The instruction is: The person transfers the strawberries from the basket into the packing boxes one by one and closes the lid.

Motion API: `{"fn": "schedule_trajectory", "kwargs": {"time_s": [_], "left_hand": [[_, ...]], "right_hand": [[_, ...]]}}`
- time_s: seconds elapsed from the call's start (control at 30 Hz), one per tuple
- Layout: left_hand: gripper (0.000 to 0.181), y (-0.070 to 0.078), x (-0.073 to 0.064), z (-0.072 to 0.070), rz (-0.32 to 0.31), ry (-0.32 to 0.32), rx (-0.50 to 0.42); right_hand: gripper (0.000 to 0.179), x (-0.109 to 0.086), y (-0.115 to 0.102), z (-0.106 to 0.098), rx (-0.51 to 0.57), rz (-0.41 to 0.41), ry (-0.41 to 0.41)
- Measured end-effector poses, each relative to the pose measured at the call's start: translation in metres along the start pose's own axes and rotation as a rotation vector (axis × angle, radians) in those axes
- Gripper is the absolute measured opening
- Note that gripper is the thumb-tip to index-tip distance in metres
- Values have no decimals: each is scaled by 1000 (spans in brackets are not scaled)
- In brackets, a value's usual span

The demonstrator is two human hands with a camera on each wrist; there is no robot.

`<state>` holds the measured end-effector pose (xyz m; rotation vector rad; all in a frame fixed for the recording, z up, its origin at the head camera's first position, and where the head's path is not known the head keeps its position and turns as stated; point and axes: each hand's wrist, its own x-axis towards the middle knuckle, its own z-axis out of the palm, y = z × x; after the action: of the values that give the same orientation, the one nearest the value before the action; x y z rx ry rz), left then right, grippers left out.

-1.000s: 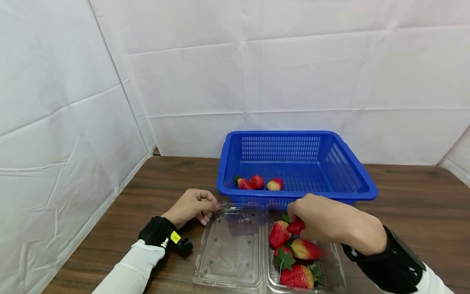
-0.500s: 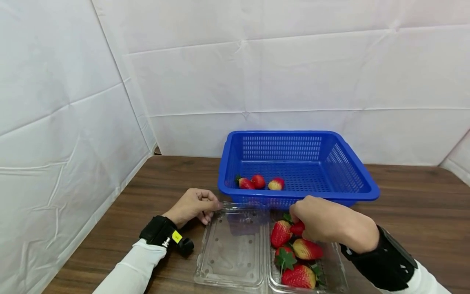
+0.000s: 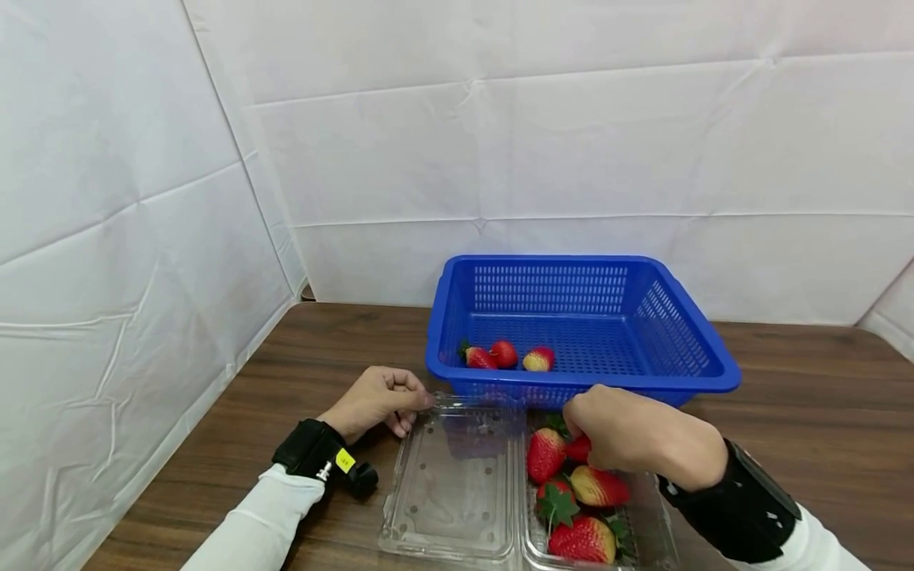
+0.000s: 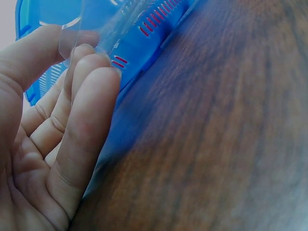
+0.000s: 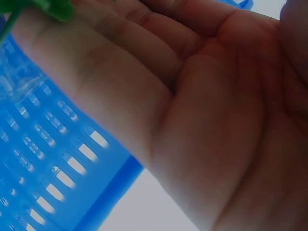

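A clear plastic clamshell box lies unfolded on the table, its lid on the left. My left hand pinches the lid's far left corner between thumb and fingers; the left wrist view shows the clear plastic edge there. Over the far end of the box's right half, my right hand holds a red strawberry, partly hidden by the fingers. Several strawberries lie in that half, among them a large one beside the held one and another at the near end. Right fingertips are mostly hidden.
A blue perforated basket stands just behind the box, with 3 strawberries at its front left. White cloth walls off the back and left of the brown wooden table.
My right hand has sunk slightly toward the box, its wrist shifting left, with the strawberry lower in the fingers. The left hand keeps its pinch on the lid corner.
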<state>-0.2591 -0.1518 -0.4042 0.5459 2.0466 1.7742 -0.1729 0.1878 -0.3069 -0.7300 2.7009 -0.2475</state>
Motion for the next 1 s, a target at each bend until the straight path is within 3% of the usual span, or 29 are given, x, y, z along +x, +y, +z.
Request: {"fn": "schedule_trajectory", "kwargs": {"time_s": [0.5, 1.0], "left_hand": [[10, -1, 0, -1, 5, -4, 9], [8, -2, 0, -1, 4, -1, 0]], "right_hand": [[41, 3, -1, 5, 16, -58, 5], [27, 6, 1, 5, 32, -38, 1]]}}
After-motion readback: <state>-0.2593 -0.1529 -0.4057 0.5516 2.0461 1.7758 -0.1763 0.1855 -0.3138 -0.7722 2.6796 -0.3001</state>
